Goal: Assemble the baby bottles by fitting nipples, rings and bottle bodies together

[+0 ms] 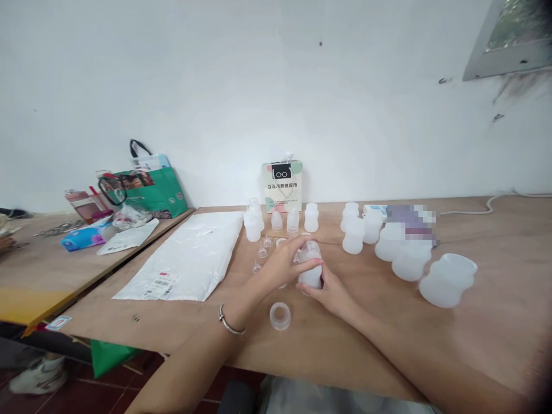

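Note:
Both my hands are on a frosted baby bottle (312, 275) with a clear cover on top, held upright over the brown table. My left hand (288, 257) grips it around the upper part, thumb across the front. Lower down, my right hand (331, 288) wraps the body from the right side. A translucent screw ring (280, 325) lies in front of my left hand. Several clear bottle nipples (263, 252) sit just beyond my left wrist, some of them partly hidden by it. Behind them stand a clear cover (276, 221) and a capped bottle (292, 222).
More frosted bottles stand at the back (311, 218) and along the right, the nearest being a large one (446, 282). A white plastic mailer (185, 253) covers the table's left part. A paper bag (282, 187) leans on the wall; a green bag (159, 192) stands left.

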### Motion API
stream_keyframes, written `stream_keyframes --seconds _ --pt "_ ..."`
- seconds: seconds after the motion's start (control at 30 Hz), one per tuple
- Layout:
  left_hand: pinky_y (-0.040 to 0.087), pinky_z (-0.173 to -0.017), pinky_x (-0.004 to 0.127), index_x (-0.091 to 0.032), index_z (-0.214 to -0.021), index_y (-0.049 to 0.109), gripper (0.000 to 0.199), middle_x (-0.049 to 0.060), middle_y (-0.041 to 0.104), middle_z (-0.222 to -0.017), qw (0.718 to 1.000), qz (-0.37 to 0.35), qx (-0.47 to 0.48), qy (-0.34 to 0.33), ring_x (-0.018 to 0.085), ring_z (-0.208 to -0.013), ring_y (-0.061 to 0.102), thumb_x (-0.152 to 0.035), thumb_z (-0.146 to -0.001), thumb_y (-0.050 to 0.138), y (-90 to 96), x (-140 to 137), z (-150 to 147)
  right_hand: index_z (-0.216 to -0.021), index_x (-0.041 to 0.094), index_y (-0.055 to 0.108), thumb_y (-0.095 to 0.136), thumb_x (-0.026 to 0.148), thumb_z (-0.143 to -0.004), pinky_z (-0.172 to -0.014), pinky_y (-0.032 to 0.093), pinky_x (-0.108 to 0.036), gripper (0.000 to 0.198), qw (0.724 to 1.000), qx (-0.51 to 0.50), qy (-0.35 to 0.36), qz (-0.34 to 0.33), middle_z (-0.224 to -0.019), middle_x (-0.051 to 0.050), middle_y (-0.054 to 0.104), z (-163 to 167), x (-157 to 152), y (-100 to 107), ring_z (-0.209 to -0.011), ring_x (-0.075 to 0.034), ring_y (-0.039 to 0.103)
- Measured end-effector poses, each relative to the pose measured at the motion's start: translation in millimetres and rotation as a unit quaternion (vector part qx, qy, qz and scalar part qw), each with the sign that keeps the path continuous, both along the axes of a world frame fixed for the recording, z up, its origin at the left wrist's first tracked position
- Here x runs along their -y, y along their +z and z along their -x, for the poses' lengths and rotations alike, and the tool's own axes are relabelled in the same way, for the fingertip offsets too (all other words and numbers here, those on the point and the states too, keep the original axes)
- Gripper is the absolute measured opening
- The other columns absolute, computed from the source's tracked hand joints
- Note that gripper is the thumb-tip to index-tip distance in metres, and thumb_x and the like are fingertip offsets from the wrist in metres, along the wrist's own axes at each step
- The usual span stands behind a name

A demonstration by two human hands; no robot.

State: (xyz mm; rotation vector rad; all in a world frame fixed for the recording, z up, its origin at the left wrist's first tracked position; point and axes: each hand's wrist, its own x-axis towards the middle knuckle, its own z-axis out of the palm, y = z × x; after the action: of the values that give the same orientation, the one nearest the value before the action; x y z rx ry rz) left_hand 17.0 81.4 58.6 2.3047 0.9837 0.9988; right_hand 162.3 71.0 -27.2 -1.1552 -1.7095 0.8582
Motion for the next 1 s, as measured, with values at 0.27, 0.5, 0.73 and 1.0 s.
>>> stream_keyframes --seconds 0.27,0.5,0.73,1.0 --pt "0.043 -0.081 0.034 -0.017 -0.109 0.053 0.052 0.007 0.061 -0.101 0.995 0.087 0.005 -0.043 0.021 -0.092 0.055 -0.038 -0.063 0.069 -25.7 -1.9 1.6 -0.118 0.021 0.038 0.063 0.030 -0.068 -0.083 0.045 -0.040 0.057 0.999 -0.020 0.028 -0.001 -0.112 -0.009 0.059 -2.5 -2.2 -2.9 -0.102 -0.025 0.057" --pt "0.046 -0.076 0.029 -0.017 -0.102 0.054 0.042 0.006 0.062 -0.100 0.968 0.013 0.205 0.145 0.019 -0.090 0.059 -0.040 -0.068 0.065 -3.4 -15.0 34.4 -0.111 0.021 0.031 0.071 0.042 -0.059 -0.094 0.040 -0.044 0.069 0.999 -0.032 0.008 0.019 -0.111 -0.011 0.057 -2.4 -3.2 -9.1 -0.107 -0.024 0.054" --pt "0.046 -0.073 0.032 -0.014 -0.095 0.055 0.045 0.007 0.064 -0.095 0.928 -0.018 0.146 0.341 0.020 -0.083 0.059 -0.042 -0.061 0.066 -18.5 -67.1 108.1 -0.104 0.021 0.034 0.068 0.042 -0.062 -0.093 0.041 -0.046 0.058 0.999 -0.034 -0.007 0.017 -0.102 -0.011 0.060 -1.6 -4.4 -9.9 -0.101 -0.023 0.057" --pt "0.045 -0.069 0.030 -0.015 -0.094 0.054 0.047 0.008 0.064 -0.093 0.917 0.005 0.067 0.392 0.021 -0.082 0.059 -0.044 -0.059 0.067 -42.2 -90.5 126.3 -0.107 0.021 0.032 0.067 0.044 -0.064 -0.094 0.040 -0.045 0.060 1.000 0.005 -0.002 0.022 -0.106 -0.011 0.057 -2.1 -3.1 -9.3 -0.104 -0.023 0.054"
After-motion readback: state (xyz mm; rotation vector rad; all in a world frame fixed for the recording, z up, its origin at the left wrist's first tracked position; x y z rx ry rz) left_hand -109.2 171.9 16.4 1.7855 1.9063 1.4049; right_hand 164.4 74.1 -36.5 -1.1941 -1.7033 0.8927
